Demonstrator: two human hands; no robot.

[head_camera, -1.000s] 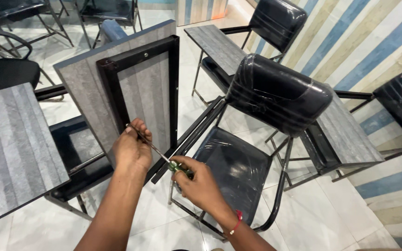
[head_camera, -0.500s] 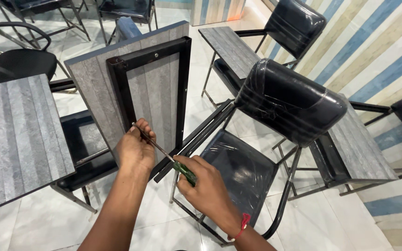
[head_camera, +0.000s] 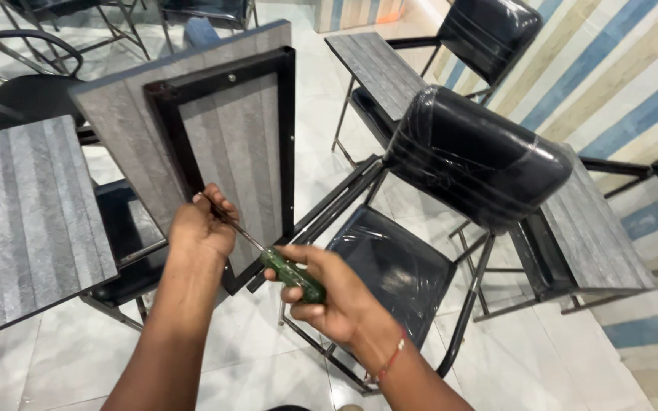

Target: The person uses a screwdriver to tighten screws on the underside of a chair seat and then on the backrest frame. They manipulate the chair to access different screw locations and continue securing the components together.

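A glossy white tiled floor [head_camera: 283,171] runs under everything, and a wall painted in slanting blue, cream and tan stripes [head_camera: 611,68] fills the upper right. On the floor stand several black metal-framed chairs with grey wood-grain writing boards; the nearest black padded chair wrapped in clear plastic film [head_camera: 451,198] sits in the middle, its backrest to the right of the hands and its seat below them. A flat grey wood-grain worktop [head_camera: 24,221] lies at the left edge.

Tipped up on edge in the centre is a grey wood-grain board with a black rectangular metal frame fixed to its underside [head_camera: 230,129], its lower corner close to the chair's frame. A small screw head shows on the top bar of the frame.

The left hand [head_camera: 203,228] is clenched at the lower left corner of the black frame, fingers pinched around the thin metal shaft. The right hand [head_camera: 329,297], with a red thread band at the wrist, is wrapped firmly around the handle of a screwdriver with a translucent green handle [head_camera: 287,270]. The screwdriver slants up and left, its tip hidden behind the left hand at the frame.
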